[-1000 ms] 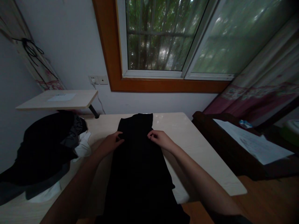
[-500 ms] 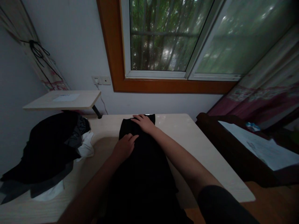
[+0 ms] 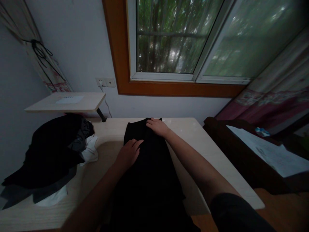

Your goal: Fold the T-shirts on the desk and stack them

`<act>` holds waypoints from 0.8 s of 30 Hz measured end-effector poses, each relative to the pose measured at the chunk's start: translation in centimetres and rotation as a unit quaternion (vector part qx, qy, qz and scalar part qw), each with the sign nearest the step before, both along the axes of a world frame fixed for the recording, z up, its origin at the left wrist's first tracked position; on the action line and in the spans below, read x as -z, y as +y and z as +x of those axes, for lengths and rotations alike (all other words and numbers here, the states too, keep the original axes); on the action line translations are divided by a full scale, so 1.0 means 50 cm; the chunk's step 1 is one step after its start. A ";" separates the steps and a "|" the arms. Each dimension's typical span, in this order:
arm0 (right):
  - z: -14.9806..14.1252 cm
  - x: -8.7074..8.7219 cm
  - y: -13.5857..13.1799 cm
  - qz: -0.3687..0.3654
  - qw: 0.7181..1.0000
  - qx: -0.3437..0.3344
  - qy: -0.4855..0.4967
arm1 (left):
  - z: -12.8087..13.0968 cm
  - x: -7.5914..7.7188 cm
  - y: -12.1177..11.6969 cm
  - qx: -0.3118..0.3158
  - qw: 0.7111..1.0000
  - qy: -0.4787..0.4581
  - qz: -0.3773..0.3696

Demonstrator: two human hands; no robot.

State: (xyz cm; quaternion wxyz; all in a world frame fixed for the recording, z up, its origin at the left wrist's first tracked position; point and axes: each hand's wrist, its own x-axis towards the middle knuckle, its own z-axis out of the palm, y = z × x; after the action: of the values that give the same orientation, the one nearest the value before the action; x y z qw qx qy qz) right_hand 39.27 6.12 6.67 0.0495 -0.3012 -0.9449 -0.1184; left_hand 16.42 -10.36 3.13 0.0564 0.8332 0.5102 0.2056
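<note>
Through the head camera, I am seeing 2 bare hands working on black cloth point(image 3: 154, 170), lying lengthwise on a pale table point(image 3: 205, 138); the left hand point(image 3: 127, 153) is resting half-curled, the right hand point(image 3: 158, 126) is lying palm-down at the far end; in this dim light, I cannot tell whether either is pinching; any shifting is calling for light fingers; the far edge is sitting close, tabletop is showing rightward, dark clothing point(image 3: 48, 154) is heaping leftward.

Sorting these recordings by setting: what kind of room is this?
Probably a room in a home: a curtain hangs beside the window, and a pile of clothes lies on the pale table.
</note>
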 end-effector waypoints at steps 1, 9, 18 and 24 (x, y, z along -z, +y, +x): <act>0.008 -0.002 0.001 0.004 1.000 -0.002 0.004 | -0.001 0.002 -0.001 -0.005 1.000 -0.009 0.001; 0.070 0.011 0.015 0.004 1.000 -0.017 0.019 | -0.007 0.020 0.004 -0.009 0.998 -0.042 0.037; 0.113 0.039 0.016 -0.020 0.988 -0.055 0.140 | -0.017 0.032 0.007 -0.029 0.997 -0.051 0.049; 0.071 0.037 0.026 -0.040 0.953 0.027 0.299 | -0.014 0.016 0.001 -0.074 0.986 -0.151 0.009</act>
State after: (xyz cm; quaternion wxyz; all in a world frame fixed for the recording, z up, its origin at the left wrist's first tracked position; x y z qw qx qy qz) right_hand 42.80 7.43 4.80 0.3140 -0.3499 -0.8825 0.0137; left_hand 15.71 -10.33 2.33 0.1097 0.7528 0.5543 0.3376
